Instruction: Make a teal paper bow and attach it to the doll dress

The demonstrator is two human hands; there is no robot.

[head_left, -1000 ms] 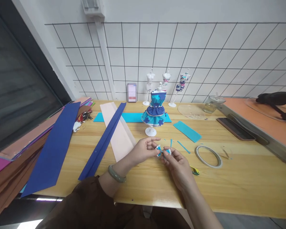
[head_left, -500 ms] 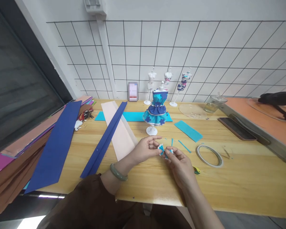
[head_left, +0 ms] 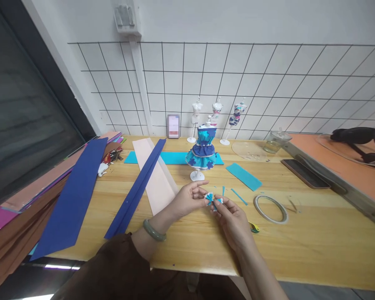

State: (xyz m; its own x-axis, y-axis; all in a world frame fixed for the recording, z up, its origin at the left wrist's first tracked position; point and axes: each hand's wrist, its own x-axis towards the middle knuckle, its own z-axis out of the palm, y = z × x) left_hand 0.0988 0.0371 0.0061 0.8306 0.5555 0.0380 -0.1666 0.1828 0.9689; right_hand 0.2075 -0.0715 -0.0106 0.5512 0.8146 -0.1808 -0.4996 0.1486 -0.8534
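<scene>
Between my hands is a small blue-and-white paper bow (head_left: 209, 198), pleated and pinched narrow in its middle. My left hand (head_left: 187, 200), with a green bangle (head_left: 154, 230) on the wrist, is closed with thumb and fingers on the bow's left side. The thumb and fingertips of my right hand (head_left: 233, 218) pinch its middle and right part, hiding some of it. Just behind my hands stands a miniature dress form (head_left: 203, 150) in a blue layered paper dress. Narrow blue paper strips (head_left: 239, 196) lie beyond my right hand, and a yellow-green tool (head_left: 254, 227) is partly hidden beside it.
A roll of tape (head_left: 271, 209), a blue paper piece (head_left: 244, 176) and a dark phone (head_left: 305, 173) lie to the right. Dark blue strips (head_left: 137, 187) and pale pink paper (head_left: 153, 183) lie left. Small mannequins (head_left: 196, 114), a propped phone (head_left: 173, 126) and a glass cup (head_left: 276, 142) stand behind.
The view has tilted up slightly, so the wall and table sit lower in the picture. Both hands keep their grip on the bow, which has turned a little.
</scene>
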